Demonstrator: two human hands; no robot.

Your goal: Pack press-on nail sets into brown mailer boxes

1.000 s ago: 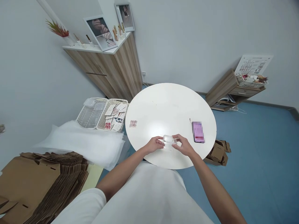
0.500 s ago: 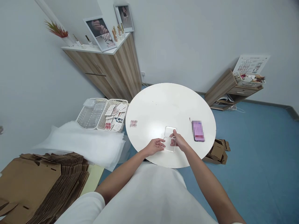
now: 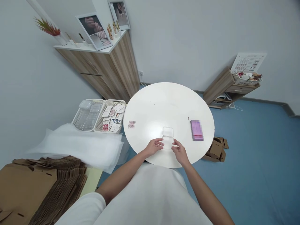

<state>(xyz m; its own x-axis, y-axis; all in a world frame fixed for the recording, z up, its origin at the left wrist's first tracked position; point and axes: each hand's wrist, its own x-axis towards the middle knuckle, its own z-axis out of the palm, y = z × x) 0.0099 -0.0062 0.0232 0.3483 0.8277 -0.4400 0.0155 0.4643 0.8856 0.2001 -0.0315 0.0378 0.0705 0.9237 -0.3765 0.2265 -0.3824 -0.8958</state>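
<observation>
A clear plastic box (image 3: 167, 142) is in front of me over the near part of the round white table (image 3: 168, 100), its hinged lid (image 3: 168, 131) laid open away from me. My left hand (image 3: 153, 147) grips the box by its left side, fingers along the edge. On the opposite side my right hand (image 3: 180, 152) holds it between thumb and fingers. A small set of pinkish press-on nails (image 3: 131, 124) lies at the table's left. Towards the right rests a purple phone (image 3: 197, 130), blurred out, with a tiny dark item (image 3: 188, 118) just beyond it.
Left of the table stand a basket of clear boxes (image 3: 86, 120) and a basket of cards and packets (image 3: 112, 118). White foam sheets (image 3: 77, 145) and stacked flat cardboard (image 3: 28, 184) lie nearer. Folded cardboard boxes (image 3: 217, 150) sit at floor level on the right.
My right hand has moved from the box's hinge area down to its right side. The lid now lies uncovered by my fingers. The view has shifted slightly.
</observation>
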